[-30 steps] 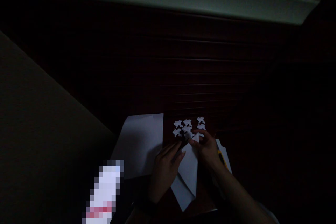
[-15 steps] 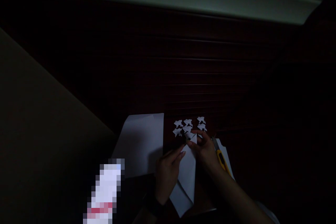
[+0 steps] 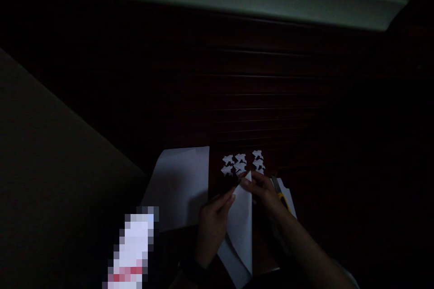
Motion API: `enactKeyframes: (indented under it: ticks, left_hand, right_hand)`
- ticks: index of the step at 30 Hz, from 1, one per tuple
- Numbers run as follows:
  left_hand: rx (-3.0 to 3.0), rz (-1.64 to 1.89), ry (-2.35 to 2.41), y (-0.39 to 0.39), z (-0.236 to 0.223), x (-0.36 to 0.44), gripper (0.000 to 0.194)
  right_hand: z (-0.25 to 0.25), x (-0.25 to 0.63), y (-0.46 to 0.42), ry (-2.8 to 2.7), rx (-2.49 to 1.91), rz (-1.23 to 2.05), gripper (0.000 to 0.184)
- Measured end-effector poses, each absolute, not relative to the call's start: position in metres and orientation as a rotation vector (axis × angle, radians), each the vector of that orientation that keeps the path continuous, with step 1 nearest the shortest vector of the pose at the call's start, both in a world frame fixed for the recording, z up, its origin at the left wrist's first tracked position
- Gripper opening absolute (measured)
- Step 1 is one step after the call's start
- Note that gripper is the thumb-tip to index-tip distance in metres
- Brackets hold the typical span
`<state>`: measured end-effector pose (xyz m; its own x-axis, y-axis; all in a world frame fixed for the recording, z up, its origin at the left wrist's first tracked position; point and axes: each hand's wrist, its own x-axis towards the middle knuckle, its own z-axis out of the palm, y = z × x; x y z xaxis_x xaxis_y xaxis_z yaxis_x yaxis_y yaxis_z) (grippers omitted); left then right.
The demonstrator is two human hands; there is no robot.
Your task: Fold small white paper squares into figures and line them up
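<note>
Between my hands is a sheet of white paper [image 3: 240,221], folded over diagonally so that its top comes to a point and a loose flap shows lower down. My left hand [image 3: 213,225] pinches its left edge between thumb and fingers. Close to the pointed tip, my right hand [image 3: 263,192] is closed on the paper, thumb on the near face. Just beyond the tip lie several small folded white paper figures [image 3: 240,158], set in rows; the nearest ones are partly hidden by my right hand and the sheet.
Flat white paper [image 3: 183,185] lies to the left. Right of my right forearm, a yellow utility knife [image 3: 284,201] rests on more white paper [image 3: 289,198]. A pixelated pale object [image 3: 134,246] stands at lower left. Dark ridged panelling [image 3: 251,95] rises behind; the scene is dim.
The pointed tip of the sheet now stands up more in front of the figures. My right fingers have shifted slightly at the tip; my left hand keeps its pinch. The whole view has moved slightly.
</note>
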<state>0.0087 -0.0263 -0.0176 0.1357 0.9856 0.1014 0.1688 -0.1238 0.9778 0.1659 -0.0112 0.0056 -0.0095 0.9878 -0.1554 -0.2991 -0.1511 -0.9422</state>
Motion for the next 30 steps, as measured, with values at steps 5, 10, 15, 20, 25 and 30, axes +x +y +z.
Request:
enactKeyframes:
  ticks: [5,10,15,20,25,30]
  left_hand:
    - [1.43,1.102,1.141,-0.028,-0.016,0.01,0.029]
    - [1.424,1.083,1.127,-0.033,-0.014,0.012,0.03]
    - [1.377,1.11,1.175,-0.036,-0.016,0.013,0.027]
    - [1.369,1.107,1.198,-0.037,-0.016,0.014,0.026]
    - [1.417,1.109,1.203,-0.038,-0.015,0.014,0.026]
    - [1.453,1.101,1.198,-0.041,-0.018,0.013,0.026]
  right_hand:
    - [0.002,0.156,-0.014,-0.964,-1.182,1.209,0.025]
    - [-0.001,0.153,-0.014,-1.11,-1.311,0.926,0.028]
    - [0.001,0.156,-0.011,-1.113,-1.331,0.946,0.028]
    - [0.0,0.165,-0.008,-1.018,-1.293,1.194,0.026]
    - [-0.003,0.172,-0.006,-0.986,-1.196,1.27,0.021]
    - [0.003,0.175,-0.005,-0.988,-1.17,1.297,0.018]
